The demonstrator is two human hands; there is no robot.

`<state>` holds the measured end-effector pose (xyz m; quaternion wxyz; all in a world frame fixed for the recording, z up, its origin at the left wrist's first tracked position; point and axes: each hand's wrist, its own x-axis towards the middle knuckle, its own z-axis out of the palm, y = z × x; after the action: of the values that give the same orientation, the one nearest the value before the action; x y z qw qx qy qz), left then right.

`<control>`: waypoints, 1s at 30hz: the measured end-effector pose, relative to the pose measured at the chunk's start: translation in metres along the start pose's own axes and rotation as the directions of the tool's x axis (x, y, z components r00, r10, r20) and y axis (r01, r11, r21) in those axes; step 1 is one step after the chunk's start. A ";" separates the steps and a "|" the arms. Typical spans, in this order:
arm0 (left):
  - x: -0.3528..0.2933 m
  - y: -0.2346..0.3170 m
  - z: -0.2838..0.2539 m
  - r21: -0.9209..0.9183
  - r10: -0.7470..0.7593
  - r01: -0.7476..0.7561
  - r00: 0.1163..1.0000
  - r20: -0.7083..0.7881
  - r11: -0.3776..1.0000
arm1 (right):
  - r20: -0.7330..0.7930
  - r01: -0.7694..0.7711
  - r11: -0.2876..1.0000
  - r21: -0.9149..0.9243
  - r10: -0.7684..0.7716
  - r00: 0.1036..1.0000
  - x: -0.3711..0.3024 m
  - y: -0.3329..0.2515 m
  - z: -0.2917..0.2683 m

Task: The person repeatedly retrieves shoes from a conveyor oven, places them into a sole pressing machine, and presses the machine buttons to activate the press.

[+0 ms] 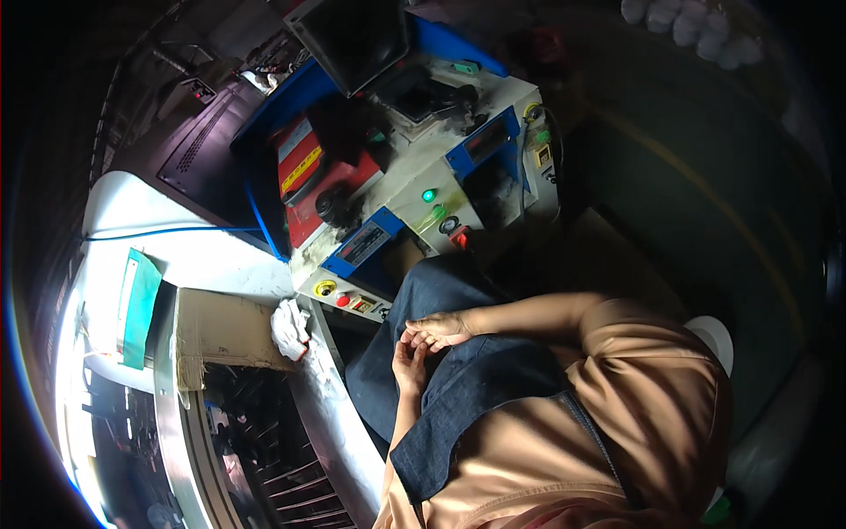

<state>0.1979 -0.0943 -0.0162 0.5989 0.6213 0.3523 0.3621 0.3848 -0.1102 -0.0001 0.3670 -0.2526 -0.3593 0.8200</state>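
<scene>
My right hand (pixel 440 330) reaches in from the right over my lap, its fingers curled in. Just below it is my left hand (pixel 410 363), fingers bent upward, their tips meeting the fingers of the right hand. Whatever may be pinched between them is too small or hidden to make out. Both hands rest above the dark blue apron (pixel 480 375) that covers my legs. Beyond my knees stands a light-coloured machine (pixel 414 207) with blue panels, a lit green button (pixel 429 195) and a red switch (pixel 460 236). Neither hand touches it.
To the left, a cardboard box (pixel 231 331) stands beside a crumpled white glove or cloth (pixel 290 329) on a pale ledge (pixel 328 423). A green sheet (pixel 140 309) hangs farther left. A dark screen (pixel 350 40) tilts above the machine, near a red unit (pixel 322 176).
</scene>
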 end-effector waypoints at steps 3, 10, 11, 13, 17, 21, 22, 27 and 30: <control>0.000 -0.005 -0.001 -0.132 -0.016 0.018 1.000 0.016 0.991 | 0.034 0.016 1.000 -0.004 -0.016 0.999 0.000 -0.002 0.000; 0.001 0.010 0.006 -0.137 -0.077 0.082 0.996 0.041 0.987 | 0.016 0.002 1.000 -0.009 -0.002 1.000 0.005 0.001 -0.003; 0.002 0.011 0.005 -0.107 -0.081 0.085 0.996 0.042 0.991 | 0.015 0.001 1.000 -0.004 -0.001 1.000 0.007 0.001 -0.004; 0.000 0.012 0.006 -0.149 -0.096 0.102 0.994 0.051 0.984 | 0.014 -0.015 1.000 0.016 0.015 1.000 0.009 0.002 -0.006; 0.000 0.010 -0.002 -0.126 -0.105 0.112 0.992 0.063 0.986 | 0.030 -0.002 1.000 0.026 0.001 1.000 0.006 0.001 -0.001; 0.000 0.000 -0.011 -0.130 -0.092 0.098 0.995 0.049 0.987 | 0.050 -0.002 1.000 0.027 0.001 0.999 0.009 0.004 0.001; 0.001 -0.004 -0.013 -0.178 -0.106 0.115 0.993 0.058 0.977 | 0.061 0.008 0.999 0.038 -0.010 0.998 0.010 0.005 0.000; 0.000 0.006 -0.003 -0.214 -0.139 0.143 0.990 0.035 0.966 | 0.062 0.019 0.998 0.059 -0.023 0.998 0.007 0.006 -0.003; -0.002 0.006 -0.002 -0.169 -0.108 0.120 0.991 0.080 0.978 | 0.063 -0.008 0.998 0.055 0.005 0.998 0.006 0.004 -0.001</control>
<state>0.1946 -0.0955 -0.0099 0.6826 0.5578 0.3334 0.3344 0.3804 -0.1071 -0.0050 0.3598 -0.2179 -0.3469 0.8383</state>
